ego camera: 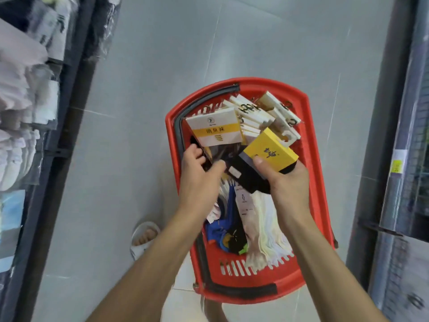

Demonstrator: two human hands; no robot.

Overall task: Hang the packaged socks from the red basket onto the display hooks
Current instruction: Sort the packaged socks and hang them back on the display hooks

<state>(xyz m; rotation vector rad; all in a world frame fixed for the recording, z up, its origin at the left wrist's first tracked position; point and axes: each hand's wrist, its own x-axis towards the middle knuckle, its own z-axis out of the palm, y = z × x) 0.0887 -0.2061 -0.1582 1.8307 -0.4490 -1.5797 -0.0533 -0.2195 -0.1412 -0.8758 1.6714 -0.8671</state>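
Note:
A red basket (308, 145) full of packaged socks stands on the floor below me. My right hand (286, 182) grips a pack of black socks with a yellow card header (270, 149) above the basket. My left hand (199, 175) pinches the dark lower end of another pack, whose white and yellow header (214, 127) points away from me. Several white-carded packs with black hooks (260, 112) lie at the basket's far end. Blue, black and cream socks (262, 219) fill the near end.
Bagged clothing hangs on a dark rack (30, 112) along the left. A grey shelf unit (394, 159) runs along the right. Grey tiled floor (148, 66) lies between them. My sandalled foot (144, 235) is left of the basket.

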